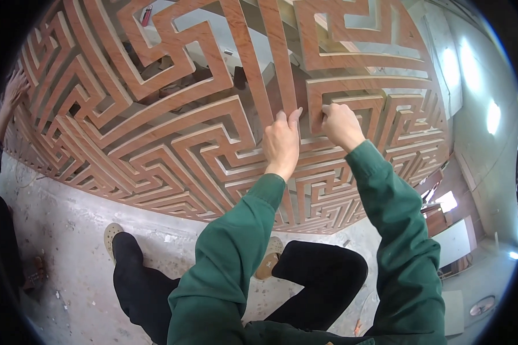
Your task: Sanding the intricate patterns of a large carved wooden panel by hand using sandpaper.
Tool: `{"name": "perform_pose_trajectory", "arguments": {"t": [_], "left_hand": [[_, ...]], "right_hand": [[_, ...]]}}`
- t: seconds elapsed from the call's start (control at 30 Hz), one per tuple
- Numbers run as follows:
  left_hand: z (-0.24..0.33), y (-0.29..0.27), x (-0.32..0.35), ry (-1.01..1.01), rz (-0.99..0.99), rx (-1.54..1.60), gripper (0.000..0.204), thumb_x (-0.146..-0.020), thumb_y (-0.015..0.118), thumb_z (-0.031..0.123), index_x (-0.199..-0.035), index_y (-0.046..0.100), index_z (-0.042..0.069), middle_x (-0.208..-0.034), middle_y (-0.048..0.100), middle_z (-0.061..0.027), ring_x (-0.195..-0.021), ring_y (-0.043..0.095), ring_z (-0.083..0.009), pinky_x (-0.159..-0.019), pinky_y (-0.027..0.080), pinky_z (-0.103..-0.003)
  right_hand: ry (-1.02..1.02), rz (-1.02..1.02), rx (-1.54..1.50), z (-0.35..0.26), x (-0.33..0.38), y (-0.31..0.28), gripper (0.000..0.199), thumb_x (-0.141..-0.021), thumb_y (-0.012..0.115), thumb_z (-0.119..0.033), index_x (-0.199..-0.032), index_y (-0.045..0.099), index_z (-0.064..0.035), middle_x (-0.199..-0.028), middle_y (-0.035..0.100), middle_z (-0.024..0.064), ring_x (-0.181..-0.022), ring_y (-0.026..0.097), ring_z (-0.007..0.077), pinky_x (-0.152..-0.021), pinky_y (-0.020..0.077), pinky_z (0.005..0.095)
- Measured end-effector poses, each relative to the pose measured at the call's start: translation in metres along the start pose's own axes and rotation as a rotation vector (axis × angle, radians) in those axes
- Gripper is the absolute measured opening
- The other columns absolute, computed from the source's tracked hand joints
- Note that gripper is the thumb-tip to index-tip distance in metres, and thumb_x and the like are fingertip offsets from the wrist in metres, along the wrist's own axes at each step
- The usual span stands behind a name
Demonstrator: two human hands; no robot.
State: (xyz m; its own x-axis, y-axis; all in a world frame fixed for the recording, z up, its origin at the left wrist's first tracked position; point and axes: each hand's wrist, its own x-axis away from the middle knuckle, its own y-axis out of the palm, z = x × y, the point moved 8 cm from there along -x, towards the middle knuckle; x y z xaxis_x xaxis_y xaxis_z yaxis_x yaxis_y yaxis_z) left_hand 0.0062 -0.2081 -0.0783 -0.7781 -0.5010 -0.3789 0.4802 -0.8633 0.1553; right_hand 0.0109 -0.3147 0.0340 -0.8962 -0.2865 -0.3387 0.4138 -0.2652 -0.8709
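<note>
A large lattice panel of reddish-brown wood, cut in a maze-like pattern with pale edges, stands in front of me. My left hand is closed around one of its long upright bars near the middle, thumb and a fingertip showing at the bar's edge. Just to the right, my right hand is curled with its fingers pinched together against the edge of a neighbouring strip. Whatever sits between those right fingertips is hidden.
At the far left another person's hand touches the panel's edge. A red lighter-like object shows near the top. Below lies a stained grey floor. Boards and a fan stand at the right.
</note>
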Motion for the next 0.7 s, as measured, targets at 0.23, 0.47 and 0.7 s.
{"name": "perform_pose_trajectory", "arguments": {"t": [0.23,0.47,0.7], "left_hand": [[-0.004,-0.007,-0.001,0.057,0.041,-0.084,0.047,-0.090,0.052,0.042,-0.067,0.056,0.001,-0.047,0.054,-0.0159,-0.051,0.059,-0.0347,-0.050,0.045,-0.043],[-0.007,-0.002,-0.002,0.039,-0.012,-0.030,0.045,-0.091,0.052,0.039,-0.067,0.055,0.000,-0.047,0.053,-0.0166,-0.048,0.059,-0.0328,-0.048,0.045,-0.041],[-0.002,0.005,-0.004,0.077,-0.017,0.012,0.043,-0.091,0.054,0.035,-0.069,0.057,-0.001,-0.048,0.054,-0.0178,-0.045,0.060,-0.0289,-0.045,0.045,-0.037]], "right_hand": [[0.052,-0.005,0.054,-0.008,0.015,-0.010,0.015,-0.073,0.055,-0.010,-0.080,0.064,-0.0008,-0.078,0.062,0.0245,-0.080,0.062,0.0392,-0.073,0.0500,0.0447],[0.009,-0.049,0.083,-0.014,0.021,-0.015,0.015,-0.072,0.057,-0.010,-0.082,0.065,-0.0020,-0.080,0.063,0.0248,-0.080,0.062,0.0384,-0.074,0.0503,0.0437],[0.062,0.073,0.057,0.004,0.004,-0.005,0.014,-0.073,0.054,-0.009,-0.078,0.065,-0.0015,-0.078,0.063,0.0240,-0.077,0.062,0.0389,-0.071,0.0502,0.0455]]}}
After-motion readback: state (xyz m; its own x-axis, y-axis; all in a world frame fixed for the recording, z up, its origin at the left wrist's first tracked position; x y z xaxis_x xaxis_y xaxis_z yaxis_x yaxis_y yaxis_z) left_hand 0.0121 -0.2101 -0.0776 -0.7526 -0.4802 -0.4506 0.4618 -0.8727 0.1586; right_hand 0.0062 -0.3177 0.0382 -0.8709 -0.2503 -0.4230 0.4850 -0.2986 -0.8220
